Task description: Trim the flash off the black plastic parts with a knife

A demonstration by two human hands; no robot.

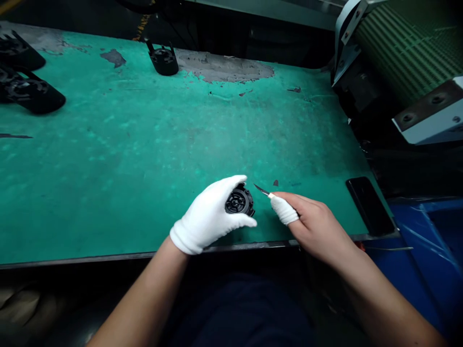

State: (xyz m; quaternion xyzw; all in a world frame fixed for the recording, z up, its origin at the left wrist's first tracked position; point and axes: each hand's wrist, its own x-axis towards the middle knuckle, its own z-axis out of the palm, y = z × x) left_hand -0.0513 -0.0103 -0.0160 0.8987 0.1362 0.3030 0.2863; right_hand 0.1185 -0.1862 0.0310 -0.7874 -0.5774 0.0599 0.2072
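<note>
In a white glove, my left hand [211, 212] is closed around a round black plastic part [238, 201]. Its ringed, slotted face points up toward me, between the thumb and fingers near the table's front edge. My right hand [311, 217], bare except for a white cover on the thumb, grips a small knife [262, 189]. The thin curved blade points left toward the black part, with a small gap between them. Most of the knife's handle is hidden inside the right hand.
The green table [126, 159] has worn grey patches. A black pronged part [164, 59] stands at the back, and more black parts [34, 94] are at the far left. A black phone [369, 205] lies at the right edge, beneath a green conveyor belt [415, 43].
</note>
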